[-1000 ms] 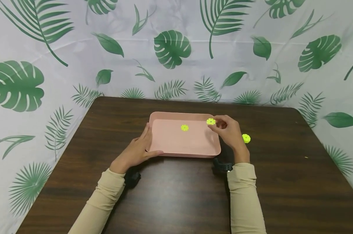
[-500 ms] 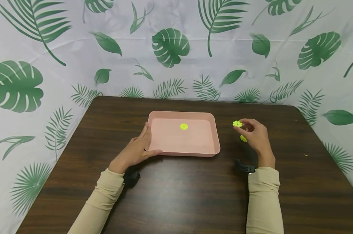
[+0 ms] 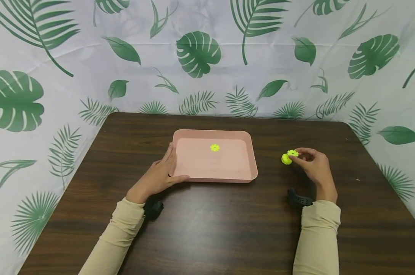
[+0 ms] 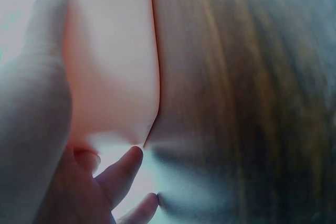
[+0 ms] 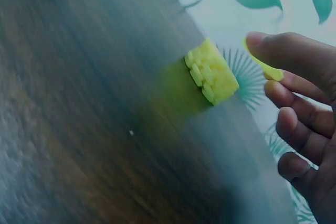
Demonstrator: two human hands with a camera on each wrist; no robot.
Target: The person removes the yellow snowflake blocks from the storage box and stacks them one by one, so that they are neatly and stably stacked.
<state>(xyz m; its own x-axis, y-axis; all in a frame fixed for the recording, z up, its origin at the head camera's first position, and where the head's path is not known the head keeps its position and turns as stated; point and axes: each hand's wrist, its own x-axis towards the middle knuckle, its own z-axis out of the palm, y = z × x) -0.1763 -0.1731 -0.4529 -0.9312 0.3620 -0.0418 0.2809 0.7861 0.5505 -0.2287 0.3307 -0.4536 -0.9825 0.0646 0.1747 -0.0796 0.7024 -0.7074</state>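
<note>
A shallow pink tray [image 3: 214, 168] lies on the table, with one yellow flower-shaped disc [image 3: 215, 148] in it toward the back. My left hand [image 3: 155, 177] rests against the tray's left end, fingers along the side and thumb at the front rim. To the right of the tray, my right hand [image 3: 315, 166] pinches another yellow notched disc [image 3: 293, 153] between thumb and fingers. Just beside it stands a short stack of similar yellow discs [image 5: 212, 72] on the table; in the right wrist view the held disc is apart from the stack.
The dark wood table [image 3: 207, 229] reaches back to a white cloth [image 3: 142, 88] printed with green leaves. A tiny pale speck [image 3: 357, 179] lies on the table at the right. Black straps [image 3: 300, 199] sit at both wrists.
My right hand has moved right, from above the tray's right end to beside the stack, carrying the disc with it. The left hand stays at the tray.
</note>
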